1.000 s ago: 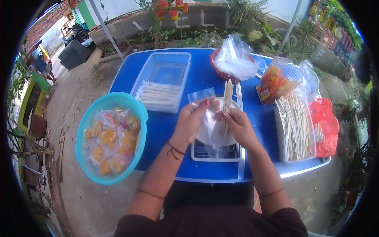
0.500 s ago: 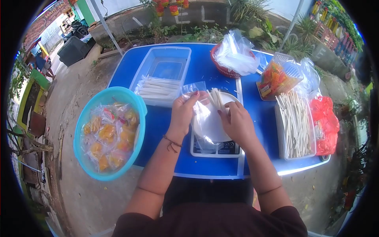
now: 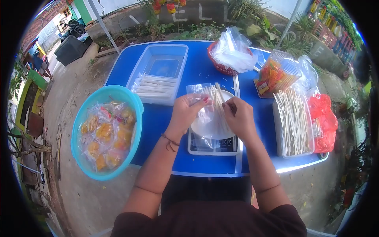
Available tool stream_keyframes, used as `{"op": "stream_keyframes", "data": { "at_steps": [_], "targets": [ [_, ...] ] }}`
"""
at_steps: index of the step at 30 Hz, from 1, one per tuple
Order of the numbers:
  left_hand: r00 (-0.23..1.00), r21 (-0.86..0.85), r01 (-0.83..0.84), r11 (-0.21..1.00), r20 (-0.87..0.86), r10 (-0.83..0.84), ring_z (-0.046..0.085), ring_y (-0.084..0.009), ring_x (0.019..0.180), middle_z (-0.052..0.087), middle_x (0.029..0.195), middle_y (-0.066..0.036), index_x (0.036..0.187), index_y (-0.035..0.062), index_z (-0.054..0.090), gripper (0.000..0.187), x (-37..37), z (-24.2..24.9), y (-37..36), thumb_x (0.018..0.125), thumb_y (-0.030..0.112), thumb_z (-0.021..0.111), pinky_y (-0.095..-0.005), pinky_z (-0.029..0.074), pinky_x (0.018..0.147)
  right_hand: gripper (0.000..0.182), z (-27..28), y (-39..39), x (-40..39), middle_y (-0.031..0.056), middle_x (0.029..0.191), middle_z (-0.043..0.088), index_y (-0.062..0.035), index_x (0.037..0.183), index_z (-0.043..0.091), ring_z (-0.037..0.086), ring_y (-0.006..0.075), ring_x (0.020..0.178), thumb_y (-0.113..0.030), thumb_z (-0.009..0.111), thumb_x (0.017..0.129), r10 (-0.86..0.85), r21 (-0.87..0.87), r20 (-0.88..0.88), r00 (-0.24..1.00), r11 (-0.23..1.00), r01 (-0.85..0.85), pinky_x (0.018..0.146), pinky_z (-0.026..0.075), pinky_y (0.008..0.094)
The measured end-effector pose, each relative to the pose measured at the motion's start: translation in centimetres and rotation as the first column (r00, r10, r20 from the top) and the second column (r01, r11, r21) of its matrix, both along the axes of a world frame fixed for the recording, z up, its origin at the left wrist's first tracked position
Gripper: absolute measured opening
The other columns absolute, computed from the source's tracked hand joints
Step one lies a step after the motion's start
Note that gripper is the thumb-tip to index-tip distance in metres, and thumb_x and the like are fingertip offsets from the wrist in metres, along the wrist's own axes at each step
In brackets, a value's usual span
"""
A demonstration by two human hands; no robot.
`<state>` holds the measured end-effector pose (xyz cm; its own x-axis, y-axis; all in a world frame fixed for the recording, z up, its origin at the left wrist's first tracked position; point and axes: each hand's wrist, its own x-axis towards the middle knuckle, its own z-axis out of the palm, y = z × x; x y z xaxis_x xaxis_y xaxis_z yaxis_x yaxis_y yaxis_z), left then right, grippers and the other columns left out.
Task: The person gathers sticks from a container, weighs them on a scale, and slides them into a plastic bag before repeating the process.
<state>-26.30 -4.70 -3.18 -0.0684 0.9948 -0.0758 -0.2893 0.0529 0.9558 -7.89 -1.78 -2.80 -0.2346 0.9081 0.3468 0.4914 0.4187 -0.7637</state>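
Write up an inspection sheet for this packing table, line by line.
Surface: blue table, outdoors, crowded but orderly.
Job's things: clear bag held open over a white plate on the scale; a bunch of white sticks partly inside the bag.
Clutter: turquoise basin of filled packets, clear tub with white sticks, tray of sticks, red basket of plastic bags, bag of orange sweets, red bag.
Grips: left hand pinches the bag's mouth; right hand holds the sticks.
Cables: nothing seen.
Surroundings: concrete ground, plants and a low wall behind the table.
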Motion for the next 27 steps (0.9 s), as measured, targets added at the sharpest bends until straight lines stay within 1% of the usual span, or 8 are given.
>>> {"op": "stream_keyframes", "data": {
  "at_steps": [2, 6, 8, 12, 13, 16, 20, 27],
  "targets": [
    [0.999, 0.023, 0.042, 0.999, -0.019, -0.042, 0.072, -0.0183, 0.084, 0.072, 0.096, -0.016, 0.106, -0.0041, 0.066, 0.023, 0.1, 0.4, -0.1, 0.09, 0.013, 0.069, -0.0266, 0.058, 0.068, 0.009, 0.5, 0.3, 0.1, 0.0151, 0.075, 0.065, 0.0038, 0.086, 0.06, 0.063, 0.0224, 0.063, -0.003, 0.066, 0.086, -0.027, -0.068, -0.083, 0.996, 0.997, 0.022, 0.058, 0.048, 0.0333],
    [0.98, 0.07, 0.124, 0.99, -0.167, -0.111, 0.073, -0.0186, 0.079, 0.073, 0.09, -0.015, 0.1, -0.004, 0.069, 0.021, 0.1, 0.2, -0.5, 0.088, 0.012, 0.072, -0.0256, 0.058, 0.066, 0.012, 0.3, 1.3, 0.8, 0.0052, 0.068, 0.058, 0.0022, 0.088, 0.056, 0.054, 0.0096, 0.058, -0.007, 0.058, 0.095, -0.018, -0.029, -0.335, 0.942, 1.0, 0.009, 0.054, 0.044, 0.0264],
    [0.971, 0.097, 0.161, 0.982, -0.194, -0.14, 0.073, -0.0188, 0.077, 0.073, 0.088, -0.014, 0.099, -0.004, 0.07, 0.02, 0.4, 0.4, -0.7, 0.086, 0.01, 0.074, -0.0254, 0.058, 0.065, 0.014, 1.0, 1.4, 1.2, 0.0015, 0.067, 0.054, 0.0012, 0.09, 0.054, 0.051, 0.0062, 0.058, -0.009, 0.054, 0.099, -0.011, -0.045, -0.543, 0.839, 0.999, -0.017, 0.054, 0.043, 0.0239],
    [0.956, 0.133, 0.213, 0.968, -0.231, -0.179, 0.073, -0.0181, 0.074, 0.073, 0.085, -0.014, 0.096, -0.0039, 0.07, 0.018, 1.0, 1.6, -1.6, 0.082, 0.007, 0.077, -0.0248, 0.058, 0.064, 0.014, 1.6, 1.1, 1.5, 0.0058, 0.085, 0.058, -0.0012, 0.098, 0.05, 0.053, 0.0075, 0.067, -0.014, 0.05, 0.102, 0.099, 0.094, -0.849, 0.52, 0.995, -0.036, 0.06, 0.047, 0.0237],
    [0.948, 0.144, 0.22, 0.965, -0.266, -0.176, 0.073, -0.0177, 0.073, 0.073, 0.084, -0.014, 0.095, -0.004, 0.071, 0.018, 1.1, 1.7, -1.8, 0.081, 0.006, 0.077, -0.0247, 0.058, 0.065, 0.014, 1.4, 1.1, 1.7, 0.009, 0.092, 0.058, -0.0013, 0.1, 0.048, 0.054, 0.0095, 0.07, -0.015, 0.048, 0.103, 0.144, 0.135, -0.871, 0.471, 0.989, -0.052, 0.061, 0.048, 0.0252],
    [0.943, 0.237, 0.182, 0.954, -0.316, -0.101, 0.072, -0.0164, 0.074, 0.073, 0.082, -0.013, 0.093, -0.0046, 0.072, 0.017, 1.9, 1.2, -2.2, 0.08, 0.005, 0.078, -0.0241, 0.058, 0.066, 0.014, 2.2, 0.7, 1.8, 0.0111, 0.092, 0.057, -0.0008, 0.102, 0.047, 0.054, 0.0105, 0.069, -0.015, 0.047, 0.103, 0.201, 0.212, -0.901, 0.385, 0.977, -0.012, 0.062, 0.049, 0.0259],
    [0.894, 0.321, 0.179, 0.93, -0.447, -0.018, 0.072, -0.0141, 0.073, 0.073, 0.08, -0.011, 0.089, -0.0045, 0.073, 0.016, 2.5, 1.3, -2.4, 0.078, 0.005, 0.079, -0.0227, 0.057, 0.067, 0.014, 2.9, -0.2, 2.0, 0.0142, 0.093, 0.057, -0.0006, 0.105, 0.047, 0.055, 0.0116, 0.07, -0.014, 0.046, 0.103, 0.313, 0.33, -0.85, 0.423, 0.943, -0.035, 0.061, 0.05, 0.0265],
    [0.824, 0.418, 0.201, 0.886, -0.561, 0.078, 0.071, -0.0114, 0.071, 0.074, 0.08, -0.01, 0.087, -0.0011, 0.075, 0.017, 2.7, 1.6, -2.4, 0.075, 0.009, 0.082, -0.0215, 0.055, 0.065, 0.014, 2.7, -0.6, 1.5, 0.0133, 0.093, 0.055, -0.0014, 0.109, 0.048, 0.053, 0.0124, 0.07, -0.014, 0.045, 0.103, 0.334, 0.325, -0.819, 0.467, 0.94, -0.102, 0.061, 0.048, 0.0254]
  ]
}}
